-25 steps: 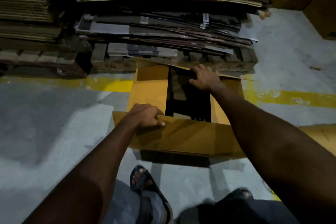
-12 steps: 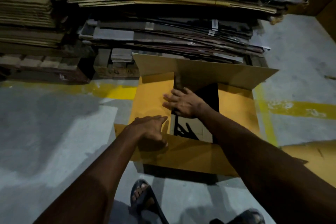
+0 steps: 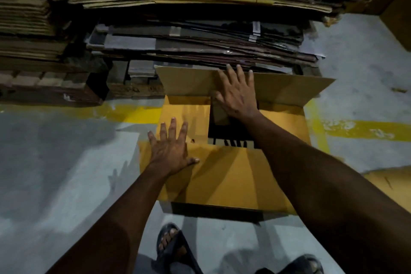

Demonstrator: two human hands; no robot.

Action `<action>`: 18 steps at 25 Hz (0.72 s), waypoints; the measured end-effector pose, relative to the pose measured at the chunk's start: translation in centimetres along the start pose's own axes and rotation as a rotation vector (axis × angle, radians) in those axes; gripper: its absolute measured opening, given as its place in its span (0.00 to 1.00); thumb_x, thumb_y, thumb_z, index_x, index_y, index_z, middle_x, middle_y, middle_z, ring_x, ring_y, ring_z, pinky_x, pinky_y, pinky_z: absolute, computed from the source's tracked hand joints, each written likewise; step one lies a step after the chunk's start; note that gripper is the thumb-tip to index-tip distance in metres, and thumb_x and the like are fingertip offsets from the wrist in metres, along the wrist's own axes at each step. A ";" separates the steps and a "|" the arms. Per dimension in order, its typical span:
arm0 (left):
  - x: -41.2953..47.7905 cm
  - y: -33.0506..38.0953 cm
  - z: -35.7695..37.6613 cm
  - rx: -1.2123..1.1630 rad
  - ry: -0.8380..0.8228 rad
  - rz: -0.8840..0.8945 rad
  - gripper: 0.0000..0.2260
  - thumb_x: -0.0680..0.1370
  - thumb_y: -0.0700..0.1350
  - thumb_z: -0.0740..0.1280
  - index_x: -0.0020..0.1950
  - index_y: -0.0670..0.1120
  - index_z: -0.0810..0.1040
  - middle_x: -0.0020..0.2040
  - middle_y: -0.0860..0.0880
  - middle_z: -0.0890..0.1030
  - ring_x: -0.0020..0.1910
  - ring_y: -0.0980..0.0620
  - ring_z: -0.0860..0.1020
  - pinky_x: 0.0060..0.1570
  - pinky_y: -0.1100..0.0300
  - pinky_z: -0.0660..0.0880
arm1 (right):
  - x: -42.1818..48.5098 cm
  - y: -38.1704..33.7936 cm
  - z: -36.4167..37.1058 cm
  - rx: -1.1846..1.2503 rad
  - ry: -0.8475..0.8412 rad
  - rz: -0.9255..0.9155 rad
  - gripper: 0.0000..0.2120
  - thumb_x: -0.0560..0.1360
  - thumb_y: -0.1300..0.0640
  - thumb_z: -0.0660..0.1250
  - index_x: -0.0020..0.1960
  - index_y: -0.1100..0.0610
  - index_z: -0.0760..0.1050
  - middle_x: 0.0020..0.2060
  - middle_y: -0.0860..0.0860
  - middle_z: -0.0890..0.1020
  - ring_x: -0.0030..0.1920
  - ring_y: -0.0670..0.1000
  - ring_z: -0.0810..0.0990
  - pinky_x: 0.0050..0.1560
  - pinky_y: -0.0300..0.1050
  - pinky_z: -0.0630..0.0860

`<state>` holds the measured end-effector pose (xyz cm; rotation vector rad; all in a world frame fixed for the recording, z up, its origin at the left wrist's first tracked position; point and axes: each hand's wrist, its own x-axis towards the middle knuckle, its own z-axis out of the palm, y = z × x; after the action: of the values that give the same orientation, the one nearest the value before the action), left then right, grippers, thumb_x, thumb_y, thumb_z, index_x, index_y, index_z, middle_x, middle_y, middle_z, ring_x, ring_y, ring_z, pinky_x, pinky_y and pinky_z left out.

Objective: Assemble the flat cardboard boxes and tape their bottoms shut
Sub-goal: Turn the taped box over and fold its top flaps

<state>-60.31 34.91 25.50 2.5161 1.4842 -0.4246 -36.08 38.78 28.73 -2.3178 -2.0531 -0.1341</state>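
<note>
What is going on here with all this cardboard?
A person is bending over an open cardboard box on the floor, folding its flaps. The left hand lies flat, fingers spread, on the near flap. The right hand presses flat against the far flap, which stands raised. A dark gap shows in the middle, so the flaps are not yet closed, and no tape is in sight. Stacks of flat cardboard sit behind.
</note>
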 end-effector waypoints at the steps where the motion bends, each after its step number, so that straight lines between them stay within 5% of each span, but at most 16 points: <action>1: -0.2 0.2 0.6 0.009 0.041 -0.029 0.50 0.71 0.70 0.63 0.77 0.51 0.35 0.78 0.41 0.39 0.76 0.35 0.45 0.69 0.30 0.51 | 0.1 0.3 -0.2 -0.013 -0.018 0.031 0.29 0.81 0.40 0.53 0.77 0.53 0.60 0.77 0.56 0.61 0.76 0.59 0.57 0.74 0.65 0.52; 3: -0.6 0.6 2.0 -0.021 0.129 -0.101 0.51 0.71 0.68 0.65 0.77 0.49 0.34 0.78 0.37 0.40 0.75 0.31 0.48 0.67 0.29 0.56 | -1.1 0.0 -0.1 0.019 -0.008 0.029 0.24 0.81 0.41 0.52 0.71 0.54 0.66 0.65 0.56 0.74 0.64 0.58 0.73 0.62 0.58 0.67; 5: -0.7 0.9 3.0 -0.053 0.182 -0.175 0.54 0.69 0.67 0.68 0.77 0.49 0.34 0.77 0.35 0.39 0.75 0.30 0.49 0.64 0.28 0.58 | -4.2 -0.9 1.2 0.136 -0.077 -0.027 0.21 0.82 0.42 0.52 0.68 0.53 0.68 0.55 0.57 0.80 0.53 0.59 0.78 0.47 0.52 0.71; 8: 0.1 1.1 4.0 -0.080 0.151 -0.187 0.54 0.68 0.66 0.70 0.77 0.53 0.33 0.77 0.37 0.38 0.75 0.31 0.47 0.63 0.27 0.58 | -10.4 0.4 6.0 0.127 -0.322 -0.066 0.19 0.84 0.45 0.50 0.69 0.48 0.69 0.68 0.52 0.74 0.64 0.59 0.72 0.60 0.57 0.69; 10: 0.8 1.0 4.9 -0.075 0.022 -0.131 0.47 0.73 0.64 0.66 0.77 0.55 0.35 0.78 0.41 0.38 0.75 0.32 0.44 0.63 0.26 0.59 | -14.1 3.2 8.9 0.116 -0.373 0.123 0.21 0.83 0.45 0.51 0.75 0.44 0.61 0.77 0.52 0.60 0.74 0.63 0.60 0.70 0.66 0.57; 15: 2.1 0.4 7.2 -0.051 -0.152 -0.077 0.37 0.78 0.62 0.59 0.78 0.57 0.39 0.79 0.45 0.38 0.76 0.33 0.43 0.63 0.27 0.60 | -19.3 10.8 11.3 0.169 -0.426 0.772 0.25 0.80 0.34 0.44 0.76 0.31 0.44 0.80 0.55 0.44 0.75 0.73 0.44 0.66 0.80 0.46; 18: 3.3 -0.2 7.6 -0.116 -0.192 -0.047 0.39 0.77 0.62 0.62 0.77 0.58 0.38 0.78 0.46 0.35 0.76 0.33 0.42 0.63 0.29 0.63 | -20.0 13.0 11.3 0.311 -0.398 0.986 0.29 0.78 0.31 0.50 0.76 0.30 0.45 0.79 0.57 0.47 0.73 0.73 0.53 0.66 0.77 0.55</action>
<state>-60.12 35.38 17.27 2.2848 1.4533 -0.5531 -25.14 18.41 15.95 -2.9442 -0.6920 0.6571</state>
